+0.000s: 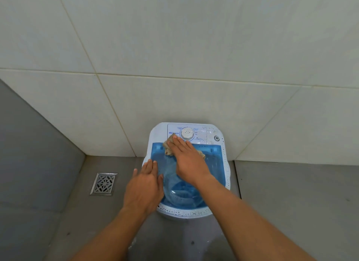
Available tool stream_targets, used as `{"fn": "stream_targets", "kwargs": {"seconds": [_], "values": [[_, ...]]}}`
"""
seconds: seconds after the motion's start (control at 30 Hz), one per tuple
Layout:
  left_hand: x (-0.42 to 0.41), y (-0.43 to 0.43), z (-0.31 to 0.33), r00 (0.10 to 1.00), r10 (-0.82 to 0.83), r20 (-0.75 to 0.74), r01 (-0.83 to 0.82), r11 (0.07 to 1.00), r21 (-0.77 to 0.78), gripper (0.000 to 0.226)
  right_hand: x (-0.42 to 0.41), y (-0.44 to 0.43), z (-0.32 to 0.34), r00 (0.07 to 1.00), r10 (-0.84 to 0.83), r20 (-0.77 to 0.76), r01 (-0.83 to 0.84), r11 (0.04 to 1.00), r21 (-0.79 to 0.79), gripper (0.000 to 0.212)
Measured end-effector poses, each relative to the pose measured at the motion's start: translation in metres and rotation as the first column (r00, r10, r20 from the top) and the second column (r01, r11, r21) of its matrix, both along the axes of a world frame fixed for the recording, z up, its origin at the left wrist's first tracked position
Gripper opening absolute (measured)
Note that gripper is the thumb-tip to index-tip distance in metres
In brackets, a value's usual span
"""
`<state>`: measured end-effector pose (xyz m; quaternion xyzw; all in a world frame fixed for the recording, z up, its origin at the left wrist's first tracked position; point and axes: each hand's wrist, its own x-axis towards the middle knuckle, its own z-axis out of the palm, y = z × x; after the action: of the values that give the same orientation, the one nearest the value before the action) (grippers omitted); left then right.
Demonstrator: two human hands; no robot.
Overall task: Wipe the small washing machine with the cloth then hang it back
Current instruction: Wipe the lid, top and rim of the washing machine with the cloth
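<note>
1. Both hands are on top of the small washing machine (189, 169), seen from the head camera looking down. The right hand (187, 159) lies flat with fingers stretched out, pressing the cloth (168, 147) against the far end of the blue lid (211, 159), just near of the control panel (201, 133).
2. Resting at the lid's left edge, the left hand (145, 185) is spread open and holds nothing; it seems to steady the machine.
3. To wipe well, I would keep the palm flat so the whole cloth stays in contact, work in overlapping passes from far to near, and keep the steadying hand down so the light machine does not shift.
4. Dark specks dot the white rim (226, 159) on the right and near sides, so those edges look in need of a pass too, as does the area around the dial (187, 133).
5. Tan and coarse-woven, the cloth is crumpled, mostly hidden under the fingers, with a bit showing at each side of the hand.
6. Standing on the grey floor (291, 192), the machine is right against the tiled wall (174, 56), with a floor drain (104, 183) to its left.
</note>
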<state>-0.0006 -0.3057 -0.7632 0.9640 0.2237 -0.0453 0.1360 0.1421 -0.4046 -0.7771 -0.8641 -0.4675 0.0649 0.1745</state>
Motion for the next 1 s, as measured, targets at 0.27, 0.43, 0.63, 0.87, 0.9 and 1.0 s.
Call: {"fn": "stream_targets", "kwargs": {"seconds": [0.27,0.43,0.63,0.87,0.9,1.0], "values": [[0.015,0.008,0.001,0.999,-0.019,-0.046,0.017,0.999,-0.040,0.057,-0.001,-0.004,0.000,1.000,-0.014,-0.010,0.014,1.000,-0.007,0.075],[0.020,0.008,0.002,0.998,-0.008,-0.059,0.005,0.999,-0.050,0.056,0.002,-0.030,-0.006,0.999,-0.048,-0.018,0.048,0.999,-0.011,0.075],[0.021,0.007,0.006,0.997,-0.014,-0.075,0.011,0.999,-0.034,0.055,0.001,-0.048,-0.009,0.964,-0.266,-0.011,0.266,0.964,0.000,0.085],[0.021,0.009,0.003,0.996,-0.018,-0.090,0.016,1.000,-0.025,0.056,0.026,-0.032,-0.004,0.931,-0.364,-0.021,0.364,0.931,0.011,0.092],[0.021,0.009,0.002,0.996,-0.018,-0.092,0.016,1.000,-0.018,0.056,0.031,-0.030,-0.002,0.932,-0.361,-0.018,0.361,0.933,0.005,0.091],[0.021,0.009,0.000,0.995,-0.013,-0.099,0.012,1.000,-0.015,0.056,0.051,-0.028,0.004,0.941,-0.338,-0.005,0.338,0.941,-0.001,0.085]]}}
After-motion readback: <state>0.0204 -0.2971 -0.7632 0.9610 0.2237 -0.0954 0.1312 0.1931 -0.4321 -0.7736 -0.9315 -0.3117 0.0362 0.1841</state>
